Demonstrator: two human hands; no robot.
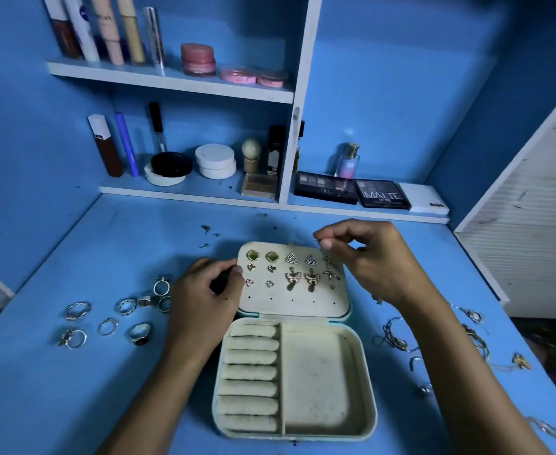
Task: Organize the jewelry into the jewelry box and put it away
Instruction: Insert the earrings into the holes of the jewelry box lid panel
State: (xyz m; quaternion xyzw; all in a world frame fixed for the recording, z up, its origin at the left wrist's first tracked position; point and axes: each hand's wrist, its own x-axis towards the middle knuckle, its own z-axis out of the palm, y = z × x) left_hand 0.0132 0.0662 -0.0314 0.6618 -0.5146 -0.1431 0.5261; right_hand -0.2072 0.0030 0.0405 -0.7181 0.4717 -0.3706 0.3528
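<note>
The cream jewelry box [358, 372] lies open on the blue desk, its lid [302, 305] folded flat away from me. Several earrings [293, 269] are pinned in rows on the lid's pad. My left hand [204, 290] grips the lid's left edge. My right hand [368, 257] hovers over the lid's right corner, thumb and forefinger pinching something small above a starfish earring [331, 273]. The ring rolls [252, 372] and the side compartment hold nothing. Several rings [112, 320] lie to the left, tangled chains [398, 339] to the right.
Tiny earring parts [208, 236] lie on the desk behind the box. Shelves at the back carry cosmetics, jars [198, 59] and eyeshadow palettes [381, 193]. A white slatted panel [532, 231] stands at the right.
</note>
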